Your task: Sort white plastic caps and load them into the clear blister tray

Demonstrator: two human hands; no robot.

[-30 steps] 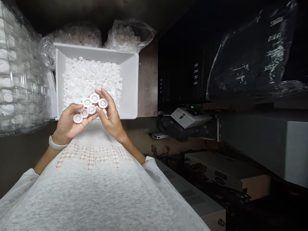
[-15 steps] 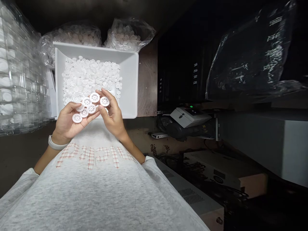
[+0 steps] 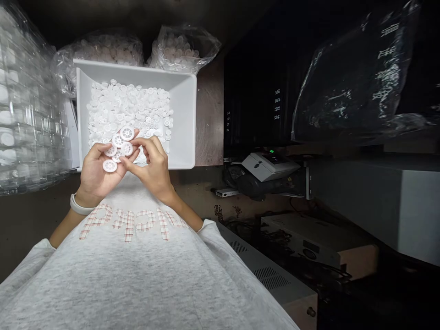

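Observation:
My left hand [image 3: 98, 172], palm up, cradles several white spoked plastic wheels [image 3: 127, 133], fanned over its palm and fingers. The lowest wheel [image 3: 110, 166] lies flat near the base of the palm. My right hand [image 3: 153, 162] reaches in from the right, its thumb and forefinger at opposite edges of one wheel [image 3: 127, 149] in the fan. Its other fingers are curled. Both hands are over the near edge of a white plastic bin [image 3: 184, 119]. Inside the bin lies a heap of small white plastic parts [image 3: 127, 103].
Clear plastic bags of white parts [image 3: 180, 50] stand behind the bin. Stacked clear trays [image 3: 30, 119] rise at the left. To the right are a boxy device with a green light [image 3: 270, 165], a dark plastic-wrapped surface [image 3: 347, 91] and a grey metal case [image 3: 271, 270].
The wheel that my right hand held apart is no longer visible in it. That hand has moved left to another wheel in the fan. My left hand keeps its place.

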